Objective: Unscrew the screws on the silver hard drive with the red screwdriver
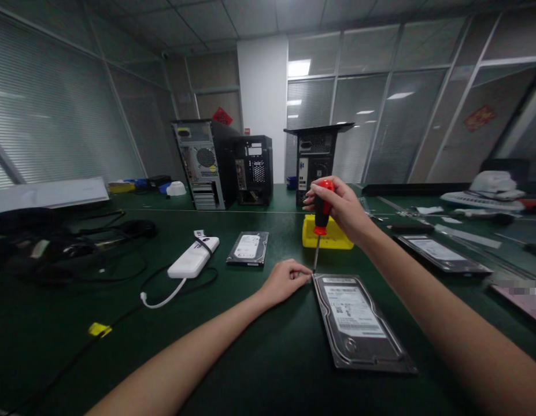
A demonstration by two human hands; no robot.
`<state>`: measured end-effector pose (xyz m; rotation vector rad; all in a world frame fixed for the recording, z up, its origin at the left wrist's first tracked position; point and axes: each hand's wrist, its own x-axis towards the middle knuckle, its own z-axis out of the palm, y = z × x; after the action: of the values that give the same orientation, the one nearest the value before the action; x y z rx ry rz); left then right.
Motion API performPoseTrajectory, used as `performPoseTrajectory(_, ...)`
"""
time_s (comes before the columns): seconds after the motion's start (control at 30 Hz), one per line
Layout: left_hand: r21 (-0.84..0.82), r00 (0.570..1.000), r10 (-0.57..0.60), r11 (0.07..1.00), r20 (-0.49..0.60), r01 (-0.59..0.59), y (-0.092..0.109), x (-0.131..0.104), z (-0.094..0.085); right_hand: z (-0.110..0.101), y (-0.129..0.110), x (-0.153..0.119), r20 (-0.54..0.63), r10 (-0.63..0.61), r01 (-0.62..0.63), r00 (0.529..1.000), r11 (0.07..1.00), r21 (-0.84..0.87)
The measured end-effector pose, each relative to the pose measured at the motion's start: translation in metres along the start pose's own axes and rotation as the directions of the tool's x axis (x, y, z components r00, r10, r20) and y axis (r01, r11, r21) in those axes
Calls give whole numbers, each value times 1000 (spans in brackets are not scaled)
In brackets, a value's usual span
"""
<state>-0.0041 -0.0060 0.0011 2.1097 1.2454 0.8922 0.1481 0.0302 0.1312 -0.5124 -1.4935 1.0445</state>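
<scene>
Hard drive (358,312) is laid label up on the green table (259,358), lower right of centre in the frame. Screwdriver (323,211), red-and-black handle, is gripped by the right hand (343,205) right of centre, shaft pointed steeply down, tip at the drive's upper-left corner. Left hand (285,281) is rested mid-frame, fingers bent, index fingertip set at that same corner beside the tip; whether anything is pinched there cannot be told.

Handling, judged by looks: drive should be rigid, fairly heavy for its size, smooth metal, so a bit slippery; shock-sensitive inside. Best held by its long side edges, with top cover and underside left unpressed. Screwdriver likely light and stiff, handle easily gripped, shaft slicker.

Hidden or unclear: contact between tip and corner is too small to be made out; any screw there can't be confirmed. Left thumb is mostly hidden. Drive's underside is unseen, label print unreadable. Yellow box (341,241) is partly covered by the right hand and screwdriver. Dark heap (55,231) at left edge is blurred; pink board (523,303) at right edge is cut off and partly pixelated.
</scene>
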Motion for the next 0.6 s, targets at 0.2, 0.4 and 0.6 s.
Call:
performPoseTrajectory(0.2, 8, 1000, -2, 1000, 9, 2, 1, 0, 0, 0, 0, 1, -18, 16, -16, 1000, 1000, 13)
performPoseTrajectory(0.4, 22, 1000, -10, 1000, 24, 9, 3, -1, -2, 2, -2, 0, -66, 60, -58, 996, 998, 35)
performPoseTrajectory(0.6, 0, 1000, -20, 1000, 16, 20, 2, 0, -1, -3, -7, 1, 34, 110, -113, 993, 991, 66)
